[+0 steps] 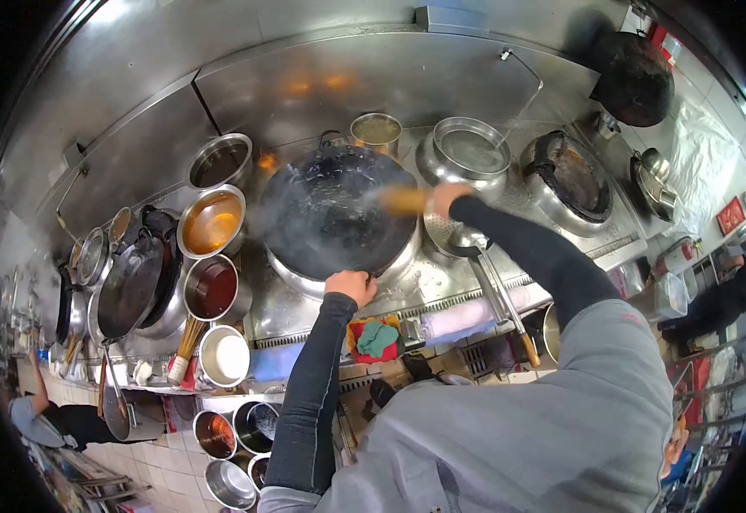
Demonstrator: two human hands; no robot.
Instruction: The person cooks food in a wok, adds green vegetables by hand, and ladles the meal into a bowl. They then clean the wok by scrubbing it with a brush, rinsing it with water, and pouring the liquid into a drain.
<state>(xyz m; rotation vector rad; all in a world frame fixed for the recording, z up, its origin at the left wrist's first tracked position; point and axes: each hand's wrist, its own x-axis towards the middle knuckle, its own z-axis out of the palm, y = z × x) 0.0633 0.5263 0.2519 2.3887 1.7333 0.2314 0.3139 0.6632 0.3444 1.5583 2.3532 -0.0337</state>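
Note:
A large black wok (pixel 330 214) sits on the burner in front of me, with steam and wet, shiny patches inside it. My left hand (pixel 352 286) is closed on the wok's near edge; the exact grip under the fingers is hidden. Over the wok's right side, my right hand (pixel 447 199) is closed around a tan bamboo wok brush (pixel 403 202). Motion blurs the brush, and its far end is lost in the steam. Just below the right forearm lie a ladle (pixel 469 239) and a perforated strainer (pixel 438 224).
Pots of amber oil (pixel 213 222) and dark red sauce (pixel 211 288) stand left, near another wok (pixel 131 286). A water pot (pixel 473 147) and a further wok (pixel 574 179) are at right. Folded cloths (pixel 376 339) lie at the front edge. A person (pixel 35 419) stands far left.

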